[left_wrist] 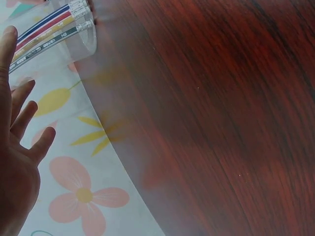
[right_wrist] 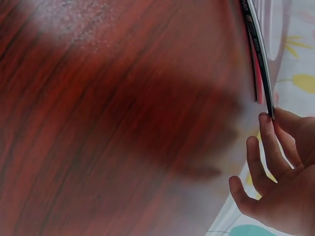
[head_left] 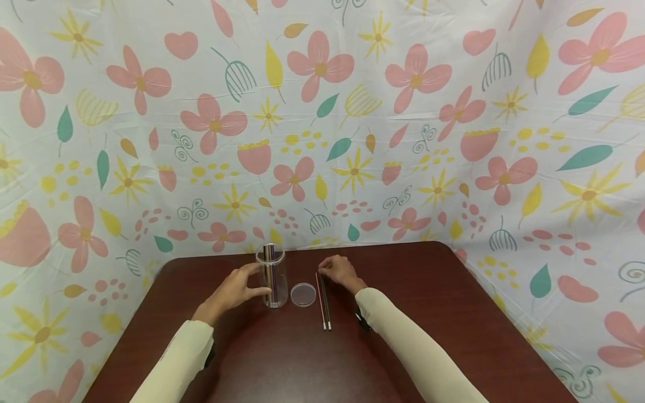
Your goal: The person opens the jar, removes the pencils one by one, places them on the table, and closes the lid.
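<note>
A clear cylindrical jar [head_left: 282, 288] stands upright on the table, holding several pencils [left_wrist: 51, 24] with striped blue, red, gold and dark barrels. My left hand [head_left: 235, 288] holds the jar from its left side, thumb across the front and fingers toward the back. The right hand [head_left: 340, 271] pinches the far end of a black pencil [right_wrist: 259, 46] between thumb and index finger, its other fingers loosely spread. Close alongside lies a red pencil [head_left: 319, 296], pointing the same way. Between jar and pencils is a round clear lid [head_left: 303, 294].
The dark red-brown wooden table [head_left: 292, 364] has rounded far corners. Behind and around it hangs a white cloth [head_left: 322, 134] printed with pink flowers and yellow and green leaves.
</note>
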Tool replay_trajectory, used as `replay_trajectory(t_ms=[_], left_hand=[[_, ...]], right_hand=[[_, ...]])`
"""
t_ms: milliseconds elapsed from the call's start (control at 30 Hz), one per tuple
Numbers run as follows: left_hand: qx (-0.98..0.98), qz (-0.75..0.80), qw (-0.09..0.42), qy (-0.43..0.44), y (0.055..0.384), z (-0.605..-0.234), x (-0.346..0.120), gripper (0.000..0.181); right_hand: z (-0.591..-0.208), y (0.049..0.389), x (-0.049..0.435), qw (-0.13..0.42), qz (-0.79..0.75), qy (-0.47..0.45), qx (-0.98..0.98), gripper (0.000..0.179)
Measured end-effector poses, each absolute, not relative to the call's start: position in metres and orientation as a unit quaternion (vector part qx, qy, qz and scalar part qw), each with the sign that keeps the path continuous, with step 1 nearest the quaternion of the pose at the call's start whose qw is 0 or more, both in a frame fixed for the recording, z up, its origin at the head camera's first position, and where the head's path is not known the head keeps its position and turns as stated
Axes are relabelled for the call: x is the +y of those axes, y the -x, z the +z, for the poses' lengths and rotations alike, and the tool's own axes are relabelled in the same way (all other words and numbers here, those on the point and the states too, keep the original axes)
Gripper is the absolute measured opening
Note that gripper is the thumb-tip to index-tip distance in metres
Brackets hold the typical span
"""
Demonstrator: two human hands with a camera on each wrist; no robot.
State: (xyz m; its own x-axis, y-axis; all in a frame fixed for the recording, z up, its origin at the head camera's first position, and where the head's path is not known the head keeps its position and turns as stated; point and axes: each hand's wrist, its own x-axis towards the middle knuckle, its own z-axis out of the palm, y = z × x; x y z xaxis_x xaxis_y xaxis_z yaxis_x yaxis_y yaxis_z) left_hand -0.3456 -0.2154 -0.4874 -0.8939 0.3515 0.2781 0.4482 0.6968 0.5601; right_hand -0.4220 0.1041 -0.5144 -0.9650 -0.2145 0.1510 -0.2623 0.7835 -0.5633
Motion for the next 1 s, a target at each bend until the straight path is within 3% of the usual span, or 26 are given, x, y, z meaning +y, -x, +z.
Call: replay_trajectory(t_ms=[1000], left_hand=[[-0.924, -0.302, 0.082, 0.218, 0.3442, -0.4853, -0.2137, 0.07]], right_hand=[[-0.5235, 0.4189, 0.1026, 0.041, 0.276, -0.155, -0.948, 0.01]])
